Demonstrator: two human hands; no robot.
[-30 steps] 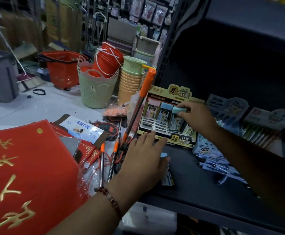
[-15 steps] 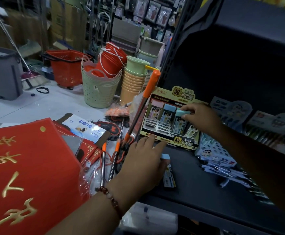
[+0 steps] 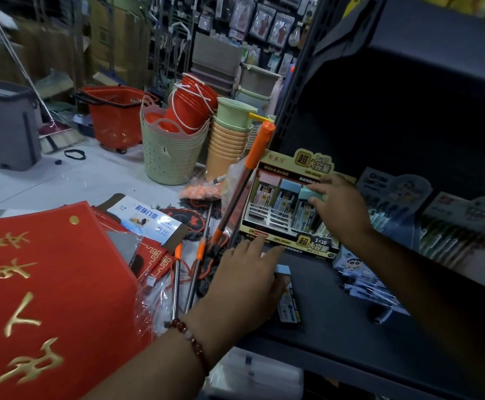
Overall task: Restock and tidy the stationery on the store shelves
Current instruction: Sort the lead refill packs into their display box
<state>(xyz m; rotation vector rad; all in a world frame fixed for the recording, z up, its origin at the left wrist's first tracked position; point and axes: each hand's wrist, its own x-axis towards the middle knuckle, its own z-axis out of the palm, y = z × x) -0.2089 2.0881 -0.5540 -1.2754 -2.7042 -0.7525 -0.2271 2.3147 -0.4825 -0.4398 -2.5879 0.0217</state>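
Note:
A yellow-and-black display box [image 3: 288,203] of pastel-capped stationery packs stands on the dark shelf [image 3: 336,321]. My right hand [image 3: 340,209] pinches a teal-capped pack [image 3: 312,194] at the box's right end, over its slots. My left hand [image 3: 245,281] lies flat with straight fingers on the shelf's front left, covering part of a loose blue-capped pack [image 3: 287,298] that lies beside it. Pink and blue packs stand in the box's back row.
Cartoon-printed pen display boxes [image 3: 391,197] and loose pen packs [image 3: 362,281] fill the shelf's right. An orange-handled mop [image 3: 252,166] leans at the shelf's left edge. Red banners [image 3: 47,284] lie at lower left. Baskets [image 3: 172,151], stacked cups [image 3: 229,140] and a red trolley basket [image 3: 114,114] stand on the floor.
My right hand has stayed at the box's right end with the teal pack, shifting only slightly. My left hand has kept its place on the shelf.

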